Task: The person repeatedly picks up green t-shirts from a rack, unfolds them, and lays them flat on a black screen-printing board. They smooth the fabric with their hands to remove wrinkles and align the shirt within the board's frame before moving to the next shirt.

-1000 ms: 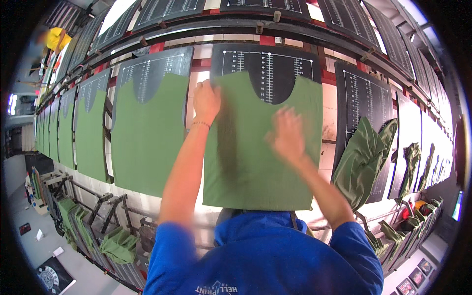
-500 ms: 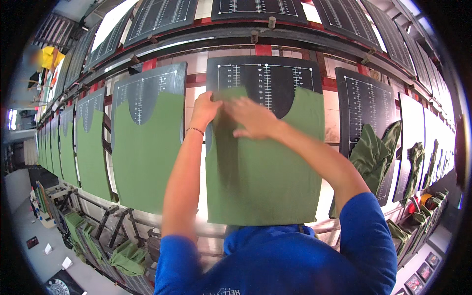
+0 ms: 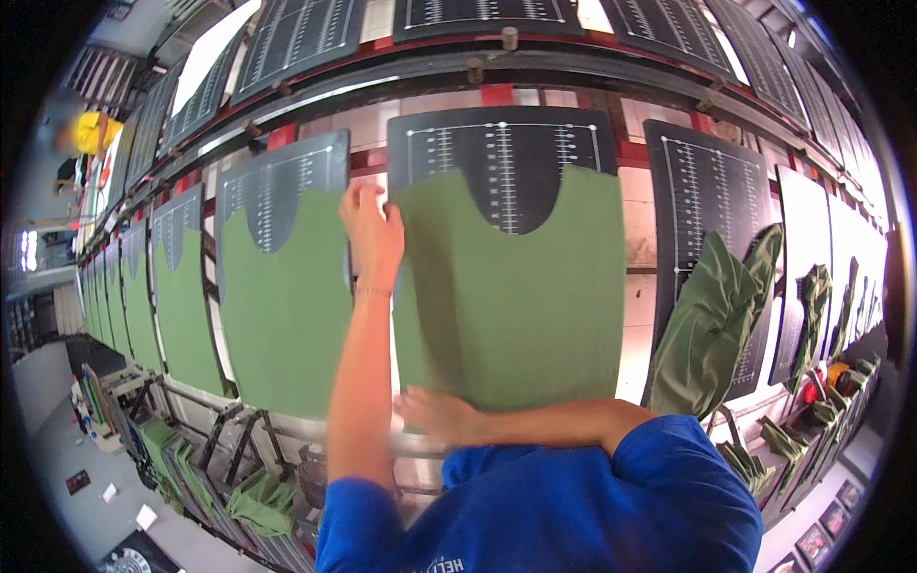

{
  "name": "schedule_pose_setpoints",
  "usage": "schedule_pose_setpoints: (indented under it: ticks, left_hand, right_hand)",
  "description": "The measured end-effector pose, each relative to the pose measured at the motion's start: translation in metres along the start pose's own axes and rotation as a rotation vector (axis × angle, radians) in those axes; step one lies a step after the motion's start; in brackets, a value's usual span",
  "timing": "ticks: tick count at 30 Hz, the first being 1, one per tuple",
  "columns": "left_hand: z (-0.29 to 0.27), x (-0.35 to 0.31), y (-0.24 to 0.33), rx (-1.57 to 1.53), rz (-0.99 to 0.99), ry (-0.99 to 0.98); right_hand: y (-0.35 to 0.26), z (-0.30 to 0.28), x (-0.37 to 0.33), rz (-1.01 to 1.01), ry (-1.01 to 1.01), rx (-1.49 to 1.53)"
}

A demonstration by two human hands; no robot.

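A green fabric piece (image 3: 516, 306) with a scooped neckline lies flat over the dark board (image 3: 516, 205) in front of me. The board's marked scales show above the cloth and inside the scoop. Beside the board's upper left edge is my left hand (image 3: 374, 234), its fingers bent and apart, holding nothing that I can see. Low down, at the cloth's near left corner, my right hand (image 3: 435, 415) is stretched out toward the left. Motion blurs it, but its fingers look extended. Whether either hand touches the cloth is hard to make out.
Left of me, a row of boards carries similar green pieces (image 3: 287, 315). On the right-hand board (image 3: 712, 181) hangs a crumpled green cloth (image 3: 707, 320). A metal rail with pegs (image 3: 476, 69) runs behind. A person in yellow (image 3: 95, 132) is at the far left.
My right hand has swept from the cloth's upper left down to its near corner. My left hand has moved slightly left and down, off the neckline's corner. The fabric's upper left now lies in view.
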State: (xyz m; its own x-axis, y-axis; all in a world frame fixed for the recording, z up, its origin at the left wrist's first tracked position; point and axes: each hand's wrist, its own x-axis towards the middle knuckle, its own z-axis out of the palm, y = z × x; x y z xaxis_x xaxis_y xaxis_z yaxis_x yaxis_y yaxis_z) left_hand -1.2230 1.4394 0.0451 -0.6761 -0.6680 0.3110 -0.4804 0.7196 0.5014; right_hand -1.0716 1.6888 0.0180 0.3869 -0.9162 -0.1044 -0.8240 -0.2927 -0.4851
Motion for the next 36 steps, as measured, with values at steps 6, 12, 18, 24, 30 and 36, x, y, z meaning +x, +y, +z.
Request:
schedule_pose_setpoints:
  ticks: [6, 12, 18, 24, 30, 36]
  left_hand:
    - [-0.009, -0.169, 0.075, 0.048, 0.046, -0.284]
    - [-0.027, -0.318, 0.133, 0.141, 0.149, -0.715]
    - [-0.076, -0.336, 0.030, 0.354, -0.217, -0.360]
    - [-0.067, -0.335, 0.033, 0.424, -0.189, -0.315]
    - [-0.030, -0.338, 0.130, 0.327, 0.142, -0.515]
    - [0.011, -0.383, 0.243, -0.298, 0.626, -0.697]
  right_hand:
    - [0.144, -0.073, -0.178, 0.296, 0.069, 0.043]
    - [0.335, -0.159, -0.212, 0.636, 0.340, -0.357]
    - [0.147, -0.084, -0.238, 0.621, 0.121, -0.127]
    - [-0.027, 0.025, -0.272, 0.390, 0.266, 0.045]
    - [-0.056, 0.007, -0.290, 0.880, 0.754, 0.528]
    - [-0.045, 0.025, -0.390, 1.342, 1.222, 0.488]
